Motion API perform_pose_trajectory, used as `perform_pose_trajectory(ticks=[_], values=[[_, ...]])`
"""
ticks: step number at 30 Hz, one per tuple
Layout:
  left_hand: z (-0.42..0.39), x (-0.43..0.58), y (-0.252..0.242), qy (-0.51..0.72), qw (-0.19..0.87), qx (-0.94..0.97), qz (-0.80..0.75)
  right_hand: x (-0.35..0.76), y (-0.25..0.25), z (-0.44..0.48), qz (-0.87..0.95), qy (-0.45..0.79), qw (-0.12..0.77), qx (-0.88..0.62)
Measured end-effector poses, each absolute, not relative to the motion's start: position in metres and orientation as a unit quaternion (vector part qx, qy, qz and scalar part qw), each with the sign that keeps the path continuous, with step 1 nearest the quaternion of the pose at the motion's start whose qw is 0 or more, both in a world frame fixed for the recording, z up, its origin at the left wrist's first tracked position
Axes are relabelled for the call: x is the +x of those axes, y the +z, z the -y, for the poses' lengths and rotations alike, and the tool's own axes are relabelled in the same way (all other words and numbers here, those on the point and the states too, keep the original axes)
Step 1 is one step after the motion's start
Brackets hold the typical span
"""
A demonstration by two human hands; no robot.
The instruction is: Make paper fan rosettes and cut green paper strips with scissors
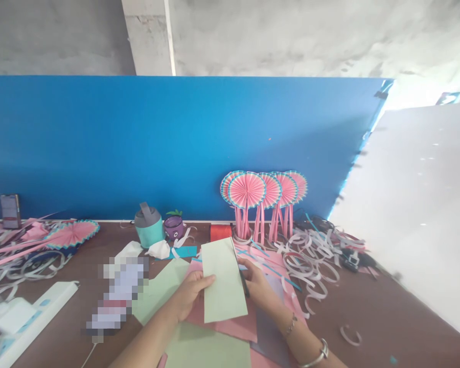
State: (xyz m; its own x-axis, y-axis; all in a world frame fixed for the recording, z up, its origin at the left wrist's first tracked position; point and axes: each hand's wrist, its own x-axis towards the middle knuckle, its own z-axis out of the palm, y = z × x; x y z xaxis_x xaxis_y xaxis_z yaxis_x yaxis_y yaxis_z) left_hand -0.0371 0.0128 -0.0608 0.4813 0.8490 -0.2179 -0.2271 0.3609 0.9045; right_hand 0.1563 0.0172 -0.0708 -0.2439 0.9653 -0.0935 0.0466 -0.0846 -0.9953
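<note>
My left hand [189, 296] pinches the left edge of an upright pale green paper strip [223, 281], thumb on its front. My right hand [258, 289] is closed round dark scissors [244, 282] whose blades run along the strip's right edge. Under both hands lie pink sheets [235, 327] and larger pale green sheets [210, 350] on the brown table [387, 317].
Pink pleated paper fans on sticks [264, 197] stand against the blue partition [138, 143]. Curled white paper strips [314, 255] litter the right side. A teal cup [149, 225], purple pot [174, 226], white power strip [26, 322] and more fans [71, 234] lie left. A white board [425, 204] leans right.
</note>
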Motion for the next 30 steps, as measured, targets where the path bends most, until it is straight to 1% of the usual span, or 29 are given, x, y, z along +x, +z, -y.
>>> perform_pose_trajectory(ticks=[13,25,30], values=[[-0.0132,-0.0371,-0.0622,0.366,0.736,0.44,-0.361,0.1572,-0.0723,-0.0173,0.528,0.584,0.415,-0.456],[-0.0164,-0.0381,-0.0689,0.363,0.744,0.433,-0.357,0.1564,-0.0706,-0.0178,0.534,0.57,0.406,-0.475],[-0.0158,-0.0381,-0.0685,0.36,0.743,0.432,-0.363,0.1571,-0.0747,-0.0194,0.525,0.584,0.42,-0.455]])
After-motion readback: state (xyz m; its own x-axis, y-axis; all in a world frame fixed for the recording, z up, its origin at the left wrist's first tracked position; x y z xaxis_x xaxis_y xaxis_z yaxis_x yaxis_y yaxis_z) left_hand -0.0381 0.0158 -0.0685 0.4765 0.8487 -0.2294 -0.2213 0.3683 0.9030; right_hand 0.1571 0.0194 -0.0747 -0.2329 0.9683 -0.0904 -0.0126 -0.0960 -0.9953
